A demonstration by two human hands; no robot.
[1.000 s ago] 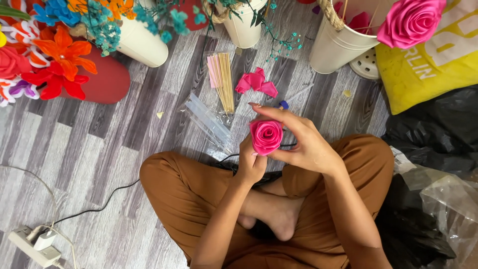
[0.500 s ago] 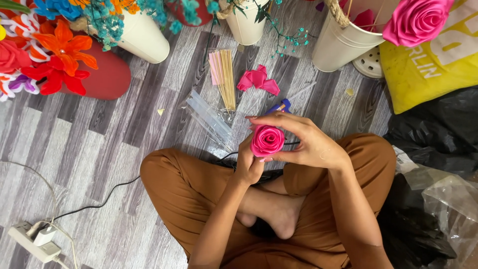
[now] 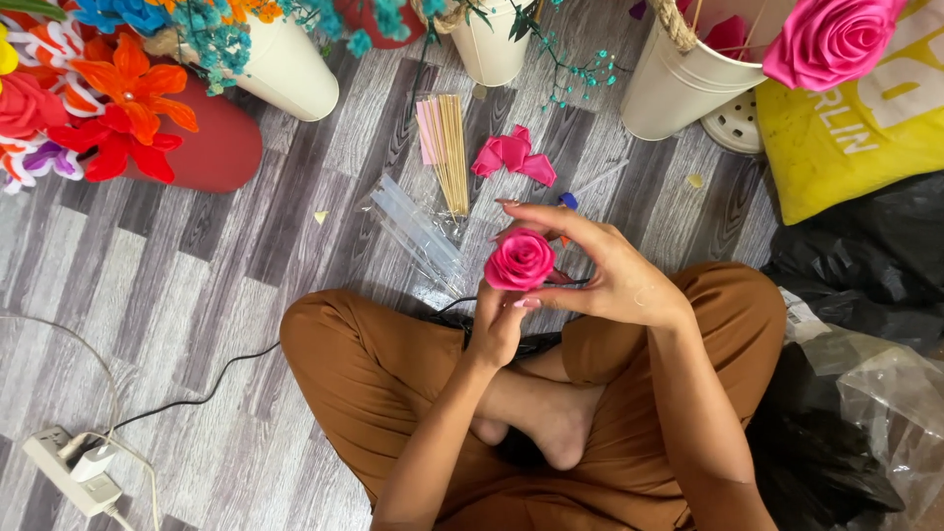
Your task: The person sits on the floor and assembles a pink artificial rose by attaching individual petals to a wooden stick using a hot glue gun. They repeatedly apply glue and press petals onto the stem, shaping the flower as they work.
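A small pink ribbon rose (image 3: 519, 260) is held up above my crossed legs. My left hand (image 3: 499, 324) grips it from below, fingers closed around its base. My right hand (image 3: 600, 265) curls around the rose from the right and above, fingertips on its outer petals. On the floor just beyond lie loose pink ribbon pieces (image 3: 513, 154), a bundle of thin wooden sticks (image 3: 448, 147) and clear plastic sleeves (image 3: 418, 232). A blue-tipped tool (image 3: 568, 201) peeks out behind my right fingers.
White buckets (image 3: 680, 90) with artificial flowers stand along the far edge; a big pink rose (image 3: 826, 39) tops a yellow bag (image 3: 865, 128). Red and orange flowers (image 3: 108, 108) at far left. Black bags (image 3: 865, 265) at right. A power strip (image 3: 71, 472) with black cable lies at lower left.
Both hands keep hold of the rose with only slight shifts of the right fingers around the petals. The view has drifted a little.
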